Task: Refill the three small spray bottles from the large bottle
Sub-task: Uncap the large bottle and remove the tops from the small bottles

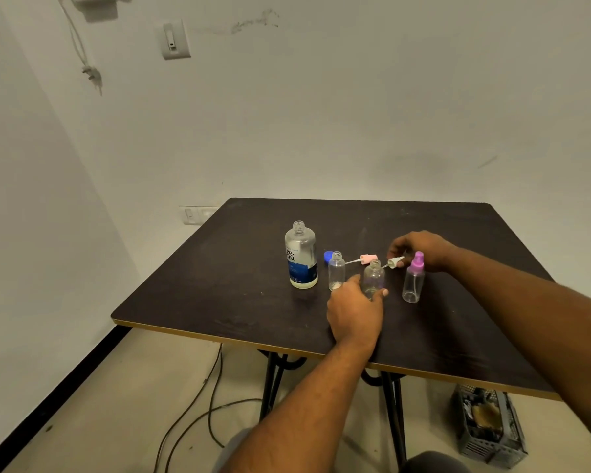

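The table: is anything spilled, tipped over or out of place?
No spill shows, and nothing is tipped over. Only the pink spray head lies loose on the table beside the open small bottle, which fits refilling.

Clear glossy plastic: large bottle (300, 254) and small bottles (413, 283). Counter (219, 285) is matt, dark, scuffed laminate.

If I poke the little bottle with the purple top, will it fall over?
Probably. The purple-topped bottle looks empty, so likely very light. It stands tall and narrow, so a high poke may tip it.
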